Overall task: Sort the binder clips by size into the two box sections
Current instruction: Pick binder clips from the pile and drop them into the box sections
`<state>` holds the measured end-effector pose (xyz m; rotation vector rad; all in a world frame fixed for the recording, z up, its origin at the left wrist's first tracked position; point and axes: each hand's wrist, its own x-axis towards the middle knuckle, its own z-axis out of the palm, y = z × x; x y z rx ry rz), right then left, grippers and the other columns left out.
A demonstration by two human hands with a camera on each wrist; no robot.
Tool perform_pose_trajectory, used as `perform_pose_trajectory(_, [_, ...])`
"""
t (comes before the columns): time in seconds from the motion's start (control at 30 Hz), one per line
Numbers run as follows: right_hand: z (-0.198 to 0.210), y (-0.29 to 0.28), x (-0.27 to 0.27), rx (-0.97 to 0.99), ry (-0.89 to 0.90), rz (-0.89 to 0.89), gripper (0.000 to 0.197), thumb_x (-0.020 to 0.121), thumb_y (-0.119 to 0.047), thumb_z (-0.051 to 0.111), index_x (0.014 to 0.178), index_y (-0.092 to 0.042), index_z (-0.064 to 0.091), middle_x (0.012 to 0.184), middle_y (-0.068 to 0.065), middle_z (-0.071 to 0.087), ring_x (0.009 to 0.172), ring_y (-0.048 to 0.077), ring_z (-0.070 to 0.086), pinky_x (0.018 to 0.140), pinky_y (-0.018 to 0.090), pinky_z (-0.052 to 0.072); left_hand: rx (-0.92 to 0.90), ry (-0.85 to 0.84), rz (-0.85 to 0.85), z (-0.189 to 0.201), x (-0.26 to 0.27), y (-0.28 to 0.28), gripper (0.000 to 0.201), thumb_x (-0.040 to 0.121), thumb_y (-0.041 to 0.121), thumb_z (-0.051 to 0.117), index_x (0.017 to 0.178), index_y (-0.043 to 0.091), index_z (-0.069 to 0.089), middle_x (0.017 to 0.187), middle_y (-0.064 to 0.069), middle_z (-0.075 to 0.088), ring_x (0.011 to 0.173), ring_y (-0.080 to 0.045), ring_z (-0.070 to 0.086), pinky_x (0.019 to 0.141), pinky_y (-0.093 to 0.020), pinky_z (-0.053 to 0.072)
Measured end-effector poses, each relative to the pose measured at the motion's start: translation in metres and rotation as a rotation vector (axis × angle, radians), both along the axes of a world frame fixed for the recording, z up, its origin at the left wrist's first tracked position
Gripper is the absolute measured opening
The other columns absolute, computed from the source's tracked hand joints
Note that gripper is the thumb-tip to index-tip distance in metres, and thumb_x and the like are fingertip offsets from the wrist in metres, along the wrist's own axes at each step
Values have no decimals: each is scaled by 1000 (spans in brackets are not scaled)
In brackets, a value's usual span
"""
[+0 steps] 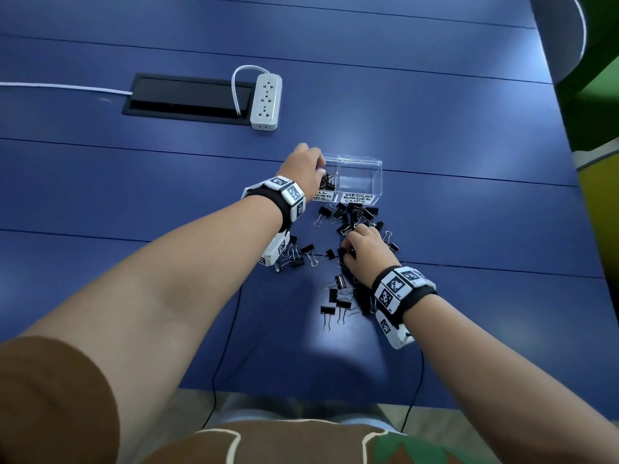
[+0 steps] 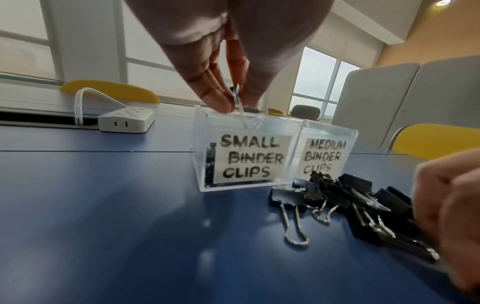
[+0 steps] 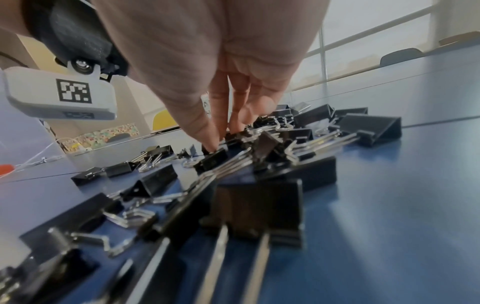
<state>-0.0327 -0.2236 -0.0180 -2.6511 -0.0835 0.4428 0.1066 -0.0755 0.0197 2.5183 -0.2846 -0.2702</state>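
Note:
A clear two-section box [image 1: 360, 159] stands on the blue table. Its left section is labelled SMALL BINDER CLIPS [image 2: 249, 158] and holds several black clips [image 1: 327, 182]. I see no clips in the right section, labelled MEDIUM BINDER CLIPS [image 2: 324, 158]. My left hand [image 1: 320, 170] hovers over the small section and pinches a small clip [image 2: 237, 93] by its wire handle. Loose black binder clips [image 1: 351, 216] of both sizes lie scattered in front of the box. My right hand [image 1: 345, 251] reaches down into them, thumb and fingers pinching a small clip [image 3: 213, 160] that lies on the table.
More clips lie under my left wrist [image 1: 294, 256] and near my right wrist [image 1: 338, 303]. A white power strip [image 1: 266, 102] and a black cable hatch [image 1: 187, 95] sit at the back left. Thin black wires hang over the table's front edge [image 1: 301, 393].

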Motion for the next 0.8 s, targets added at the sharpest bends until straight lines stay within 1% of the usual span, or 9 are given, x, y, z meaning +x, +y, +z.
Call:
perform_pose_trajectory(0.1, [-1,-1,-1,-8,-19,32,11,82,-11,56,92,-6,56,100,9,52,100,26,42,89,37,45,31,-76,-73,0,-15,0,20,89,20,60,106,10,61,115,-11,54,112,-27,47,97,-36,44])
perform_pose_trajectory(0.2, [1,-4,0,77,-31,16,8,78,-12,59,80,-7,54,88,7,52,88,23,42,80,36,45,7,-77,-134,-6,-46,-1,17,86,16,59,102,10,62,110,-9,55,112,-25,47,96,-39,45])
perform_pose_trajectory(0.33, [9,-15,11,356,-24,-409,20,72,-13,66,65,-15,48,69,2,53,64,17,47,63,31,44,97,84,-277,-23,-86,2,16,87,22,60,100,14,61,109,-6,55,108,-23,50,93,-43,48])
perform_pose_trajectory(0.43, [16,-21,20,601,33,-599,16,76,-7,67,74,-17,53,67,6,58,56,17,53,57,29,49,201,179,-374,-36,-101,1,35,89,28,62,119,13,55,120,-8,53,119,-24,46,102,-40,43])
perform_pose_trajectory(0.53, [20,-19,31,765,87,-673,21,80,3,53,89,-15,59,66,5,56,53,15,54,53,25,51,246,196,-406,-42,-106,0,36,89,21,61,122,9,53,122,-11,50,122,-27,44,104,-40,40])
perform_pose_trajectory(0.63, [17,-8,41,648,109,-655,14,81,-7,49,74,-15,59,60,1,55,56,18,54,56,29,51,257,193,-399,-43,-108,1,25,89,14,54,113,4,56,117,-13,52,116,-31,48,97,-45,44])
perform_pose_trajectory(0.7, [14,0,46,445,74,-567,12,80,-15,52,69,-17,55,64,-2,56,66,20,55,66,33,50,242,181,-371,-40,-108,2,25,88,14,51,110,4,56,115,-13,53,113,-31,50,94,-45,46])
perform_pose_trajectory(0.77, [12,7,50,257,33,-458,6,84,-15,53,84,-13,59,81,0,60,82,22,57,79,35,49,208,170,-305,-38,-107,5,24,86,15,50,108,6,55,113,-11,52,106,-30,54,88,-44,49])
perform_pose_trajectory(0.8, [10,11,51,193,26,-401,12,86,-15,53,95,-11,59,94,4,61,91,24,58,85,36,48,176,170,-258,-36,-105,7,24,85,17,50,107,8,55,112,-10,50,101,-30,56,85,-44,50])
